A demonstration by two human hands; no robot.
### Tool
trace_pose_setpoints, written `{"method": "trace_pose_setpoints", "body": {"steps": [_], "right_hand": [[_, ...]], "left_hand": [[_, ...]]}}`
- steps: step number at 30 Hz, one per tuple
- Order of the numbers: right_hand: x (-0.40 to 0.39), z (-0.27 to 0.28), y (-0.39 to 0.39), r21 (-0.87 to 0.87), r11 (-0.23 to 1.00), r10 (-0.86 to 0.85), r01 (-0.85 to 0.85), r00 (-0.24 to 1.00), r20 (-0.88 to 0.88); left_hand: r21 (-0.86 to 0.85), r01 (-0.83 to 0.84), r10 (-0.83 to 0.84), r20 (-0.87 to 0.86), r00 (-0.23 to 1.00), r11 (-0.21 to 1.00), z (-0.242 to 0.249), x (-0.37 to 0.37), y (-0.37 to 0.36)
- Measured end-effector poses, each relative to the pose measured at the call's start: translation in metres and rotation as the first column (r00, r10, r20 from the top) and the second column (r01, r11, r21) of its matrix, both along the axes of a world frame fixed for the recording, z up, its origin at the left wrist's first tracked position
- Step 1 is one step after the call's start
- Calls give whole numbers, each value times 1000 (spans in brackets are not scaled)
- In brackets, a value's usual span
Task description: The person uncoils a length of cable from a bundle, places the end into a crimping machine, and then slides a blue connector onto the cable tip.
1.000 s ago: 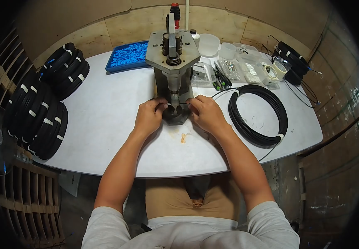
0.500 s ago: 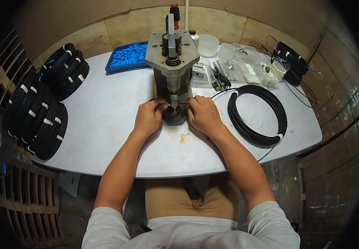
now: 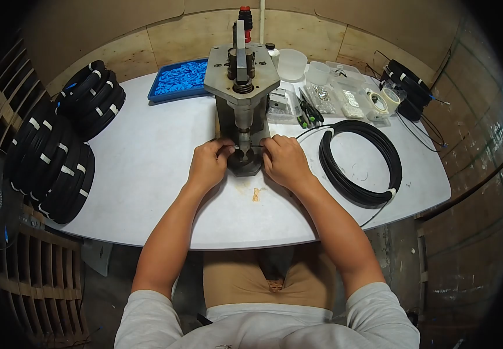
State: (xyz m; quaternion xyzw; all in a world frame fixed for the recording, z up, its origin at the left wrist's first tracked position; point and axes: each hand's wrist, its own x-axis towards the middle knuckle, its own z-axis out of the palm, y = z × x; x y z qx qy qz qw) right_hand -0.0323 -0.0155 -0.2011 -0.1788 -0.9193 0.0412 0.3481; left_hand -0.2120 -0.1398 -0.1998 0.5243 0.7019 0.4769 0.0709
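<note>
- Head view: your left hand (image 3: 209, 163) and right hand (image 3: 286, 160) pinch the thin cable (image 3: 253, 145) under the press (image 3: 243, 93), frame centre.
- Seated, seemingly unpressed; its coil (image 3: 360, 163) lies right on the surface (image 3: 147, 157).

A blue tray (image 3: 177, 78) filled with small blue pieces sits at the far left of the white counter (image 3: 147, 174). At the counter's left end lie stacked coils of black cable (image 3: 51, 160) bound with white tape, and a second stack (image 3: 91, 99) rests just behind them. Toward the far right stand a translucent cup (image 3: 292, 62), a smaller clear container (image 3: 319, 71), flat clear boxes of small parts (image 3: 350, 96) and a roll of pale tape (image 3: 386, 99). Green-handled pliers (image 3: 309, 110) lie near those boxes. More black coils (image 3: 409, 84) sit at the far right corner. A tan scrap (image 3: 256, 193) lies on the near counter
</note>
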Motion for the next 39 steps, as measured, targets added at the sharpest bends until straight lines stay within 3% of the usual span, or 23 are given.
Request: {"method": "trace_pose_setpoints", "body": {"steps": [39], "right_hand": [[1, 0, 0, -8, 1000, 11, -11, 1000, -6]], "left_hand": [[-2, -13, 13, -4, 1000, 1000, 1, 1, 0]]}}
